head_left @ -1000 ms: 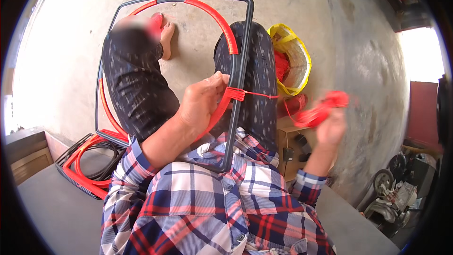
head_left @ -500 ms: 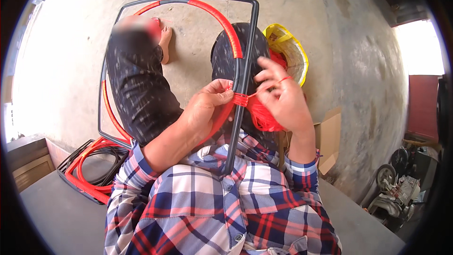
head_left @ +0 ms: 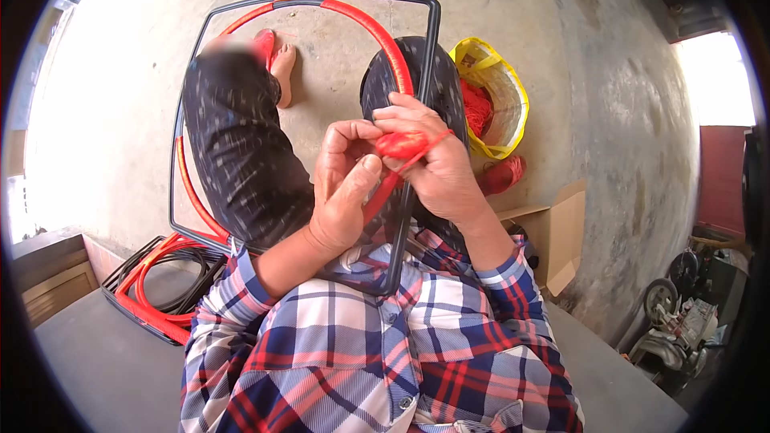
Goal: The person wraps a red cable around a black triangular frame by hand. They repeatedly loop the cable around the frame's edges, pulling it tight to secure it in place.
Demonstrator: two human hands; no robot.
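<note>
A dark rectangular frame (head_left: 434, 40) with a ring inside lies across my lap. Glossy red cord wraps stretches of the ring (head_left: 370, 26), leaving dark bare parts between. At the frame's right side, my right hand (head_left: 437, 164) grips a small bundle of red cord (head_left: 401, 144), a strand looped over its fingers. Facing it from the left is my left hand (head_left: 341, 184), thumb and curled forefinger apart, fingertips at the bundle's left end. Whether they touch it I cannot tell. My hands hide part of the ring's right side.
By my right knee stands a yellow-rimmed bag (head_left: 507, 104) containing red cord (head_left: 476, 108). An open cardboard box (head_left: 565, 232) is nearer on the right. More red and black frames (head_left: 152, 289) lie on the grey bench (head_left: 128, 369) at left. Machinery (head_left: 678, 329) stands far right.
My right hand has come left and in to the ring, bringing the red cord bundle. My left hand has loosened its pinch at the ring, thumb and forefinger parting.
</note>
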